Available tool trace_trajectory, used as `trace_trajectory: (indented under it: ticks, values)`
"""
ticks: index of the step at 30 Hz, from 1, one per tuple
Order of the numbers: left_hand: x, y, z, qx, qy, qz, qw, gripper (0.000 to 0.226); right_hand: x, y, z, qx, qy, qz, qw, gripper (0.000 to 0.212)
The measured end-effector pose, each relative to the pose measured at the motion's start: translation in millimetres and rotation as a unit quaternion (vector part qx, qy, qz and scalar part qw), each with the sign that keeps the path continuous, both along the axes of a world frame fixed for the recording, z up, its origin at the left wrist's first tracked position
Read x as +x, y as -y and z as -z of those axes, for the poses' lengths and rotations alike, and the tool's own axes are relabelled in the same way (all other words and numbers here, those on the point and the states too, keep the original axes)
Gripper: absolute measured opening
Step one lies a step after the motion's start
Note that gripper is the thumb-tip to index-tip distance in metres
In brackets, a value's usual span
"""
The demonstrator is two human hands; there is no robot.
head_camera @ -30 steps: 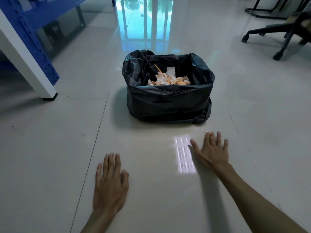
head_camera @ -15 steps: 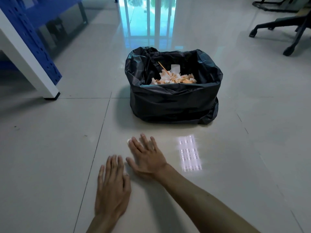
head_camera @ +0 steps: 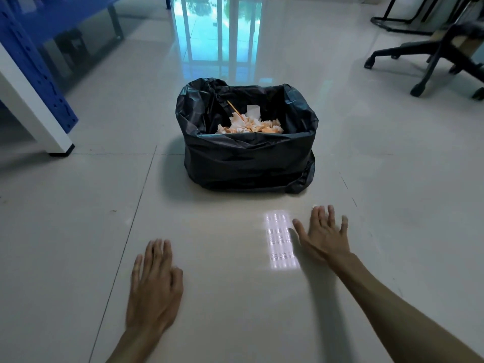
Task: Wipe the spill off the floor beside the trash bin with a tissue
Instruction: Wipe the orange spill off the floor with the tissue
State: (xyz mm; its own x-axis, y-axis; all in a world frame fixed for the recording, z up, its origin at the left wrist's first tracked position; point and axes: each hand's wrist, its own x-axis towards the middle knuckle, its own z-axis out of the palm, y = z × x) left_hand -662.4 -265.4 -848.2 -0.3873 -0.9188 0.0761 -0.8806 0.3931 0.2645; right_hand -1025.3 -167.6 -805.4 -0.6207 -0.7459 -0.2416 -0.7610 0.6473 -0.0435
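Note:
A trash bin (head_camera: pixel 248 158) lined with a black bag stands on the pale tiled floor, with orange-stained tissues (head_camera: pixel 248 127) inside. My right hand (head_camera: pixel 323 235) lies flat on the floor in front of the bin's right corner, fingers spread. A small white corner of tissue (head_camera: pixel 314 206) peeks out past its fingertips; the rest is hidden under the palm. My left hand (head_camera: pixel 154 286) rests flat on the floor lower left, holding nothing. I cannot make out a spill on the glossy tile.
A white and blue shelf leg (head_camera: pixel 56 142) stands at the left. An office chair base (head_camera: pixel 432 56) with castors sits at the upper right. A bright ceiling-light reflection (head_camera: pixel 280 239) lies on the tile between my hands.
My right hand swept left across the floor to beside my left hand, then back right to in front of the bin's right corner. My left hand stayed planted.

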Motion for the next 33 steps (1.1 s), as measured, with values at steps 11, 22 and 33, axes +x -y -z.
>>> trace_trajectory:
  ticks: [11, 22, 33]
  values:
    - [3, 5, 5, 0.0, 0.007, 0.014, 1.0, 0.065, 207, 104, 24, -0.093, 0.058, -0.329, 0.938, 0.079]
    - [3, 1, 0, 0.017, -0.009, 0.01, 1.0, 0.069, 65, 18, 11, -0.06, -0.007, -0.165, 0.984, 0.083]
    - [3, 1, 1, 0.013, 0.009, 0.011, 1.0, 0.069, 31, -77, 0, 0.002, -0.001, -0.013, 1.0, 0.106]
